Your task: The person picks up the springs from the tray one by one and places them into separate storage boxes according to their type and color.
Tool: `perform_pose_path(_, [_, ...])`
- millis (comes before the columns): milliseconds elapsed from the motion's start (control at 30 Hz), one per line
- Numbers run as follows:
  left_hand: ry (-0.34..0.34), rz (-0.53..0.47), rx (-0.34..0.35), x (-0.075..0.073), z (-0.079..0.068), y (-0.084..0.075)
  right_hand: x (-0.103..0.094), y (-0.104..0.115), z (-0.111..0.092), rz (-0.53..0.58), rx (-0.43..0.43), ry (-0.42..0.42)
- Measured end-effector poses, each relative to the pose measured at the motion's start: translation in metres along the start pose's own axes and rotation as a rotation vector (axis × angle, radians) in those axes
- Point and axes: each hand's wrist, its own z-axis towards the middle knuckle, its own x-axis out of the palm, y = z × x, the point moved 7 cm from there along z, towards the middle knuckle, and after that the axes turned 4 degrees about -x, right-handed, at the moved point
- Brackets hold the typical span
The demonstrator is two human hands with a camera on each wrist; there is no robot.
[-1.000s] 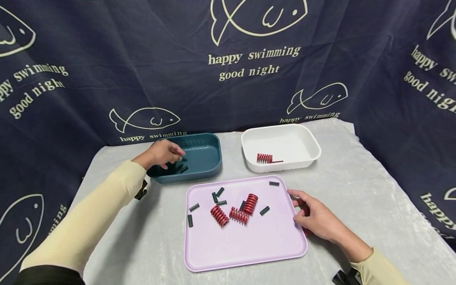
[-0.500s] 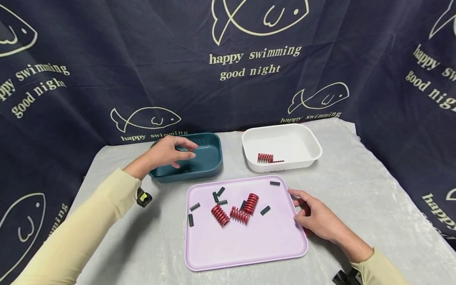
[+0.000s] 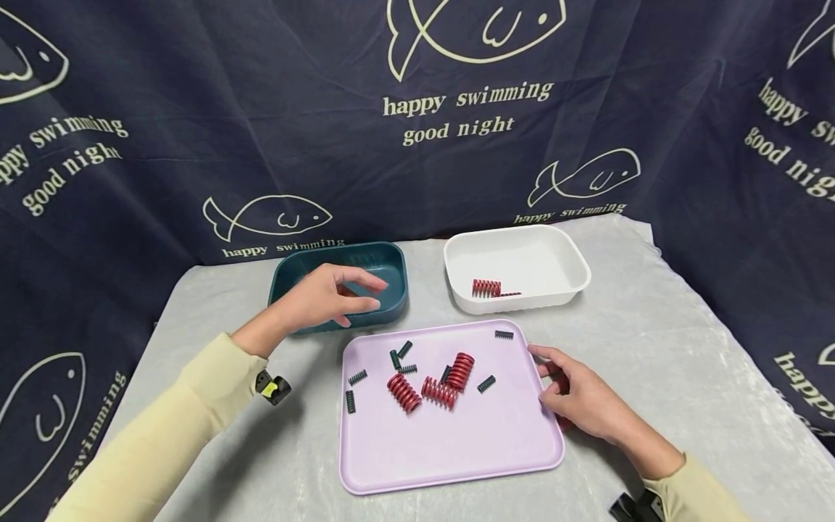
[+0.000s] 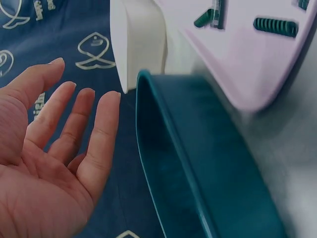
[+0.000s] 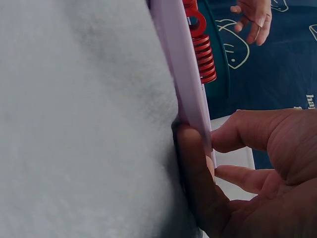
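Observation:
My left hand (image 3: 329, 296) hovers over the front of the teal tub (image 3: 385, 250), fingers spread and nothing between them. The left wrist view shows its palm and loose fingers beside the tub's rim. My right hand (image 3: 580, 395) holds the right edge of the lilac tray (image 3: 450, 449); in the right wrist view, fingers lie on both sides of its rim. Three thick red coil springs (image 3: 404, 393) lie mid-tray. Around them are several small dark green springs (image 3: 486, 383), one partly hidden behind a red one. The hand covers much of the tub's inside.
Behind the tray, to the right of the teal tub, stands a white tub (image 3: 522, 304) with red springs (image 3: 486, 288) near its front wall. A pale grey cloth (image 3: 261, 449) covers the table. Dark blue fish-print fabric (image 3: 417, 181) hangs around the back and sides.
My left hand has come out of the teal tub, spreading its fingers and moving right and toward the tray. Early on, a green spring showed in that tub. My right hand stays at the tray.

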Motion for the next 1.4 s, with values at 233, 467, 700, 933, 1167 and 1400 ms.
perform_pose_path(233, [0.042, -0.024, -0.001, 0.024, -0.004, -0.001, -0.001, 0.0, 0.0, 0.005, -0.012, -0.002])
perform_pose_path(467, [0.033, 0.012, 0.068, 0.051, -0.002, 0.008, 0.0, 0.0, 0.0, 0.007, -0.009, -0.002])
perform_pose_path(700, [0.021, 0.0, -0.002, 0.077, 0.0, 0.029, 0.0, 0.0, 0.0, 0.009, -0.006, 0.001])
perform_pose_path(933, [-0.038, 0.049, -0.007, 0.084, 0.003, 0.036, 0.0, 0.0, 0.0, 0.012, -0.01, -0.001])
perform_pose_path(1167, [-0.093, 0.15, -0.058, 0.088, 0.011, 0.039, -0.001, 0.0, 0.0, 0.012, -0.006, -0.002])
perform_pose_path(1400, [-0.184, 0.272, -0.064, 0.094, 0.016, 0.039, 0.0, 0.001, 0.0, 0.013, -0.003, 0.003])
